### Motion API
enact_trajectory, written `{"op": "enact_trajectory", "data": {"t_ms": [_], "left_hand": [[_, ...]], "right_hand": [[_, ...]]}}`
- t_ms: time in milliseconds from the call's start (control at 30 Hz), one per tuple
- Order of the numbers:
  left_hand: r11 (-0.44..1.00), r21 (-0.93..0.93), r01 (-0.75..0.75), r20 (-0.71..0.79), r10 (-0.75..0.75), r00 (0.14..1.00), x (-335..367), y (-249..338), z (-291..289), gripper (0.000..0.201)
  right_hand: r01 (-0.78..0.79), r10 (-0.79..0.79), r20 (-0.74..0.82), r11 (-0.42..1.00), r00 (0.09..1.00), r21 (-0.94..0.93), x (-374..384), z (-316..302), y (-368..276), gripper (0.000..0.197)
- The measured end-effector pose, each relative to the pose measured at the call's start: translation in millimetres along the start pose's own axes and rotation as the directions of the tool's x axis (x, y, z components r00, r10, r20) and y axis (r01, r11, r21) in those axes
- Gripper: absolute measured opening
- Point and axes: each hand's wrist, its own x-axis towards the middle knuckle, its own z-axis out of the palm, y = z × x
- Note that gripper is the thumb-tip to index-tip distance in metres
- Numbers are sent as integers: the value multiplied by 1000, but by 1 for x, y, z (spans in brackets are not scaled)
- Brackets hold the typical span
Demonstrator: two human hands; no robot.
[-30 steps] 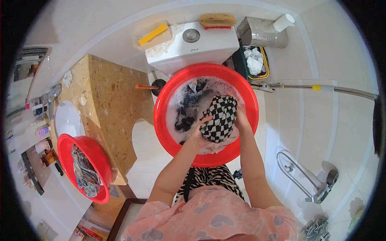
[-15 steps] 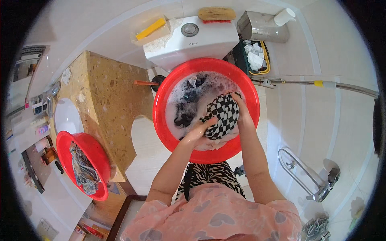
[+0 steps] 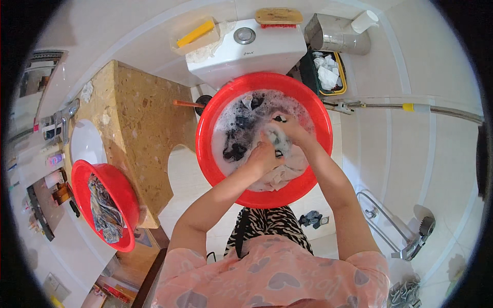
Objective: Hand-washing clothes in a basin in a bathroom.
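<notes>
A wide red plastic basin [image 3: 323,123] holds sudsy water [image 3: 298,106], dark garments [image 3: 235,152] on its left and pale cloth [image 3: 280,178] toward the near rim. Amid the suds, left hand [image 3: 264,156] and right hand [image 3: 291,129] grasp a black-and-white checkered cloth [image 3: 279,153], visible only in small patches.

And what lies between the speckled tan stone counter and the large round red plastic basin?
In the head view, an orange-handled tool with a dark round end near the basin, plus pale floor.
</notes>
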Motion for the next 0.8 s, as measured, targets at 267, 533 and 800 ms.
{"op": "enact_trajectory", "data": {"t_ms": [267,533,800], "left_hand": [[961,247,-123,-97,151,984,-11,-15,2,111],[862,-153,-484,-471,367,802,-18,-45,-15,106],[-157,-940,-302,-261,-236,936,-22,20,-2,42]], "right_hand": [[95,-97,17,989,995,114,-42,4,-7,33],[383,-513,-474,855,715,-349,-103,22,3,35],[504,-485,-657,845,577,-181,-131,41,-17,15]]}}
